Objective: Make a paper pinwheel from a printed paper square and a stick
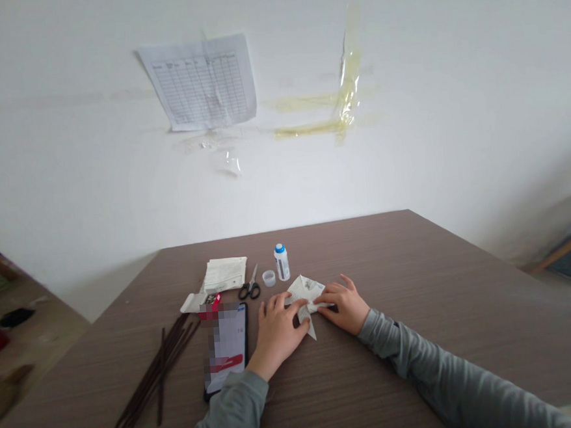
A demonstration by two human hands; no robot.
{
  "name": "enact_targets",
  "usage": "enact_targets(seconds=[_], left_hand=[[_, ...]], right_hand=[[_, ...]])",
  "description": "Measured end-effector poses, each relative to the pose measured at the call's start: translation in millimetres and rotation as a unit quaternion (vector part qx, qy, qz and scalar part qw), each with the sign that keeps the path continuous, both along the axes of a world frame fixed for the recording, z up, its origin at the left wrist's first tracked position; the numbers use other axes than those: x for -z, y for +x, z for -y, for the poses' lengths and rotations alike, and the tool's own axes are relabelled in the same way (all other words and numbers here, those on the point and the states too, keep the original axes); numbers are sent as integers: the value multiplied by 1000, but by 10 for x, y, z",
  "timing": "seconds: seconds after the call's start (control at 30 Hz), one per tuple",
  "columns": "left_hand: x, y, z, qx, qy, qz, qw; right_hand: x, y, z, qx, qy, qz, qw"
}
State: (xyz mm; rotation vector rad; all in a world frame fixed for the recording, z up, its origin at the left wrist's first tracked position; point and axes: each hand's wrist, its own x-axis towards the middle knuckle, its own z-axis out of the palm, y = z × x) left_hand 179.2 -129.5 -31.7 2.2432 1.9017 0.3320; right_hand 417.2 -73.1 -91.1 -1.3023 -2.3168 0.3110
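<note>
A folded piece of printed white paper [304,284], with pointed flaps spreading like a pinwheel, lies on the brown table. My left hand [279,325] grips its left and near side, thumb and fingers closing on the paper. From the right, my right hand [343,304] pinches the right-hand flap near the middle. The fingers hide part of the folds. Just beyond the paper stands a white bottle [282,264] with a blue top, next to a small clear cap [269,278]. Scissors with black handles [250,289] lie to the left of the cap.
A smartphone [229,348] with a lit screen lies left of my left hand. Farther left are several thin dark sticks [153,383]. Behind the phone are a red-and-white packet [194,303] and a stack of paper sheets [225,274]. The wooden table [416,270] meets a white wall.
</note>
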Motion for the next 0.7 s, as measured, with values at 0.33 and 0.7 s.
enact_targets(seconds=[0.33, 0.7], left_hand=[[84, -26, -21, 3, 19, 12, 1000], [72, -27, -22, 4, 7, 2, 1000]], right_hand=[[31, 17, 16, -7, 9, -17, 1000], [154, 37, -71, -17, 40, -26, 999]])
